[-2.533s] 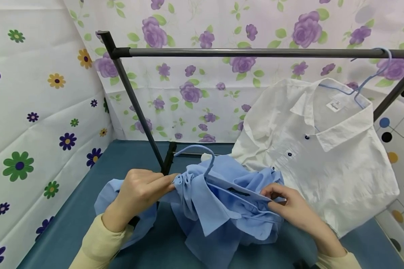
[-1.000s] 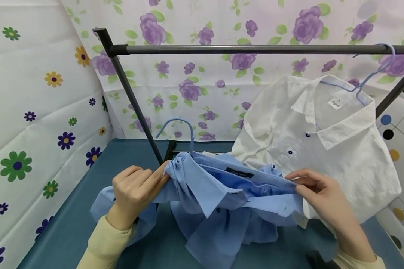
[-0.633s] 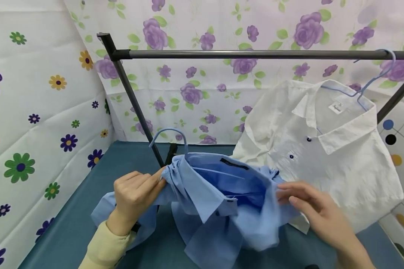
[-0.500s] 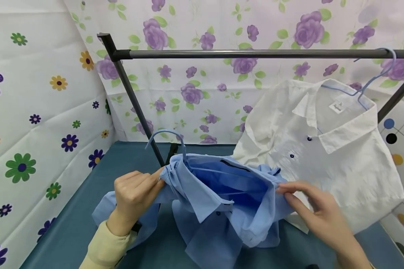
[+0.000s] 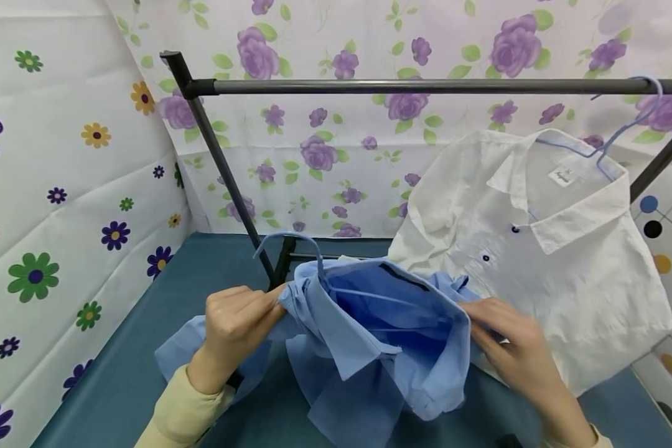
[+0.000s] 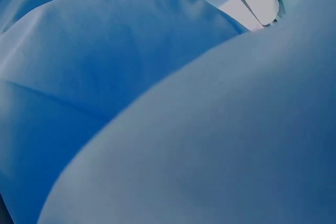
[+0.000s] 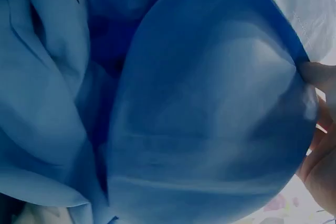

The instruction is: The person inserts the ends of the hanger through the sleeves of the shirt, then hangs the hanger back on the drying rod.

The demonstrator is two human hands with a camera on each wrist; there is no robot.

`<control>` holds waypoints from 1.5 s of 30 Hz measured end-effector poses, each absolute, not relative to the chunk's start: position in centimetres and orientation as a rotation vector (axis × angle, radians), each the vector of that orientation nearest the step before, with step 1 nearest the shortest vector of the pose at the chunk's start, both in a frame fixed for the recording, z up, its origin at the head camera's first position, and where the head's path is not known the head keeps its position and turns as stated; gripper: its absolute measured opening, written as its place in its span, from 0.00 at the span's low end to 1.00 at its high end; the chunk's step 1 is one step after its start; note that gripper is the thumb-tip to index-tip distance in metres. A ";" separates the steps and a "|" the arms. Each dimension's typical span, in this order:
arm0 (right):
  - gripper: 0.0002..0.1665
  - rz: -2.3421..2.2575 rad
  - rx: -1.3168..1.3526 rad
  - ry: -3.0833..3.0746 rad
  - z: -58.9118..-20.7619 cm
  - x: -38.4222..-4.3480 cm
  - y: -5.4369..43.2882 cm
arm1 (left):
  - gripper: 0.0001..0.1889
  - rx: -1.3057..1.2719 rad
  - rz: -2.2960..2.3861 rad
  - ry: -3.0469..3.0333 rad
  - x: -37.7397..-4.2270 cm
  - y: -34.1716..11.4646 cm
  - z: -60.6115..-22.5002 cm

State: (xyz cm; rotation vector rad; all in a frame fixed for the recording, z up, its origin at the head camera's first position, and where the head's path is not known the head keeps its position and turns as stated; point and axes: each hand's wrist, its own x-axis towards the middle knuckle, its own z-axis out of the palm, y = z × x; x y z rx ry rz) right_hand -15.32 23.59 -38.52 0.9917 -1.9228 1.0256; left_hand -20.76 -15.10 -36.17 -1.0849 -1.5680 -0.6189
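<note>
A light blue shirt point(image 5: 358, 398) is held up over the table, its neck opening spread wide and a dark label point(image 5: 403, 275) showing inside the collar. Out of the neck rises the hook of a blue hanger point(image 5: 320, 264); its thin arms run inside the shirt. My left hand point(image 5: 232, 330) grips the bunched cloth at the left shoulder. On the other side, my right hand point(image 5: 512, 342) pinches the shirt's edge near the collar, and in the right wrist view its thumb point(image 7: 317, 74) presses on the cloth. Blue fabric fills most of the left wrist view.
A dark metal rack point(image 5: 369, 87) stands behind, its bar running across the view. On its right end a white shirt point(image 5: 582, 280) hangs from another blue hanger point(image 5: 607, 144). Below lies a blue-green table point(image 5: 201, 267), with floral sheets point(image 5: 325, 193) as backdrop.
My right hand has pulled the collar right, shifted its hold and come back slightly left. The neck opening gapes wider, and the hanger hook now leans further left. My left hand keeps its grip.
</note>
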 end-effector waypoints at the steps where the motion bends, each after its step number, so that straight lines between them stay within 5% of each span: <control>1: 0.21 1.015 1.019 -1.900 -38.3 -15.3 23.4 | 0.17 -1.093 -0.624 -1.568 -20.7 -14.9 -36.2; 13: 0.20 0.955 1.131 -1.975 -38.5 -14.4 20.7 | 0.16 -1.233 -0.481 -1.674 -20.0 -11.4 -36.5; 25: 0.23 0.976 1.093 -1.932 -39.0 -14.1 22.1 | 0.17 -1.237 -0.393 -1.643 -19.9 -12.9 -35.7; 33: 0.26 0.991 0.929 -1.899 -38.6 -13.6 24.1 | 0.25 -1.005 -0.598 -1.587 -20.5 -15.7 -35.0; 45: 0.12 1.378 0.934 -1.658 -38.0 -13.1 25.8 | 0.29 -0.556 -0.743 -1.716 -21.3 -19.7 -35.5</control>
